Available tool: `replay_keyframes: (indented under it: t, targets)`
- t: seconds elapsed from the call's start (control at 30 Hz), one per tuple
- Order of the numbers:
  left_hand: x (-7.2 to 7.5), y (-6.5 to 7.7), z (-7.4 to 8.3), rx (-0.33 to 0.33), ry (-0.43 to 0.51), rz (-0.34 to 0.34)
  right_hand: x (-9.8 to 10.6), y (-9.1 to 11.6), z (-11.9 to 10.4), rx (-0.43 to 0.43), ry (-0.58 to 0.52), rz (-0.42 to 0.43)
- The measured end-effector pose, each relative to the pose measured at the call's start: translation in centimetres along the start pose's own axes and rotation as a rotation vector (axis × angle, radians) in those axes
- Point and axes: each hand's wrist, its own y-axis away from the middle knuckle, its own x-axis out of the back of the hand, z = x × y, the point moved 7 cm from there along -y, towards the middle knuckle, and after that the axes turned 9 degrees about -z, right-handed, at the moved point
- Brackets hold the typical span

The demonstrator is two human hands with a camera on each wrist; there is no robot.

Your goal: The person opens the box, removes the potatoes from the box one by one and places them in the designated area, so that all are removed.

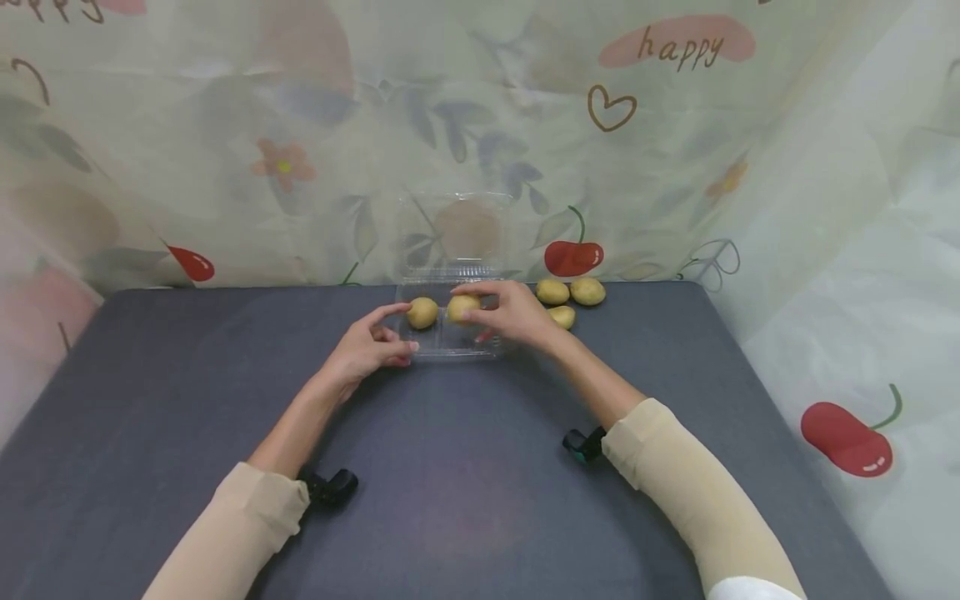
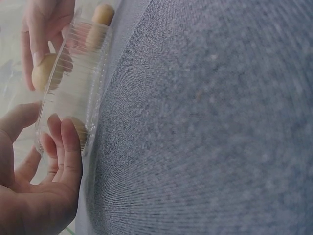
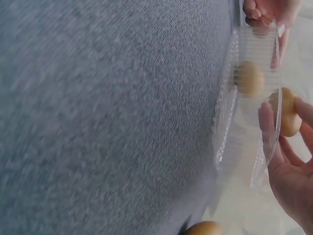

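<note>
A clear plastic clamshell container (image 1: 457,353) sits at the table's back with its lid (image 1: 453,237) raised. One potato (image 1: 422,313) lies in its left part. My left hand (image 1: 362,354) grips the container's left end, index finger by the rim behind and thumb at the front corner; the same hand (image 2: 44,176) shows against the ribbed wall in the left wrist view. Over the right part, my right hand (image 1: 513,315) pinches another potato (image 1: 462,309) between thumb and fingers. This potato (image 3: 290,112) appears at rim height in the right wrist view.
Right of the container lie several loose potatoes (image 1: 587,291), one partly behind the right wrist. A printed cloth (image 1: 465,108) hangs behind the dark grey table (image 1: 465,483). Black wrist cameras (image 1: 333,487) are strapped on both forearms.
</note>
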Motion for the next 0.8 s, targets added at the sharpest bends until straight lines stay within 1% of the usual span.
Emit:
replay_keyframes:
  t: [0.07,0.17,0.33,0.43,0.63,0.8]
  targets:
    - [0.1,0.0,0.1,-0.003,-0.003,-0.001,0.4,0.1,0.0,0.005,-0.027,0.012]
    - [0.0,-0.1,0.1,-0.003,0.003,-0.003,0.8,0.6,0.3,0.002,-0.086,0.022]
    - [0.0,0.1,0.3,-0.006,-0.004,-0.005,1.7,1.3,0.8,-0.011,-0.136,0.041]
    - [0.0,0.1,0.2,-0.003,-0.004,-0.007,2.2,1.7,1.2,-0.010,-0.141,0.049]
    - [0.1,0.0,0.0,0.002,0.000,-0.005,3.4,2.7,1.5,0.005,-0.118,0.075]
    - [0.0,0.0,0.1,0.001,0.004,-0.005,4.3,3.4,2.0,0.031,-0.153,0.086]
